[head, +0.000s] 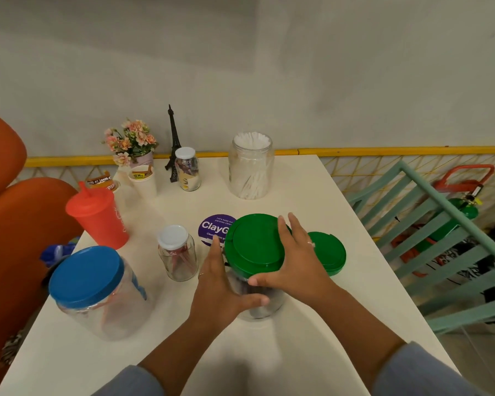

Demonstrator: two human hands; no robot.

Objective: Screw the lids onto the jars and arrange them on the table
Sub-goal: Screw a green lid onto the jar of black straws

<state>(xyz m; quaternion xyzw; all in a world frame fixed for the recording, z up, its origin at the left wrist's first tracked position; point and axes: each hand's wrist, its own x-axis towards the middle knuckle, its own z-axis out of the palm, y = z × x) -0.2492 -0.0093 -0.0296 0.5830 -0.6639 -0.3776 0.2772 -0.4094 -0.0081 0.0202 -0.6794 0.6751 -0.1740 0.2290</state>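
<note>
Both forearms enter from the lower edge, bare below pale blue sleeves, and converge at centre. Left hand (220, 284): fingers and thumb curled round the side of the jar (269, 310). Right hand (295, 258): palm down, fingers spread over the green lid (252, 244), thumb hooked at its near rim.

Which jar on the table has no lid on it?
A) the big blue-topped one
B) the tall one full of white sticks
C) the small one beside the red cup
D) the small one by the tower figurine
B: the jar of white sticks at the back of the table is open at the mouth; a spare green lid lies flat nearer the camera.
</note>
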